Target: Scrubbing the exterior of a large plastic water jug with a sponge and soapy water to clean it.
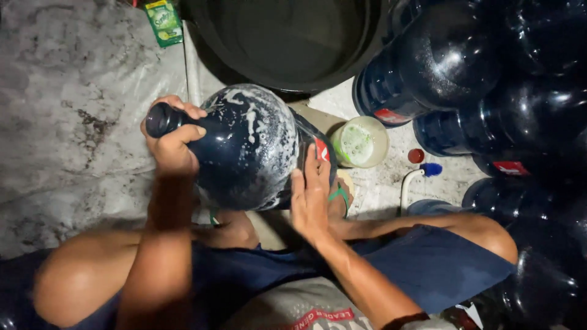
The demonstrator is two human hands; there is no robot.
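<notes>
A large dark blue water jug [244, 146], streaked with white soap foam, lies tilted on its side above my lap. My left hand [172, 142] grips its neck just below the open mouth at the left. My right hand [310, 194] lies flat against the jug's lower side near a red label, fingers spread upward. My knees and blue shorts fill the bottom of the view.
A big black tub [287, 36] stands at the top centre. Several dark blue jugs [440, 61] crowd the right side. A small cup of green liquid [361, 142], a red cap [416, 156], a white brush handle with a blue tip [409, 183] and a green sachet [164, 22] lie on the wet concrete floor.
</notes>
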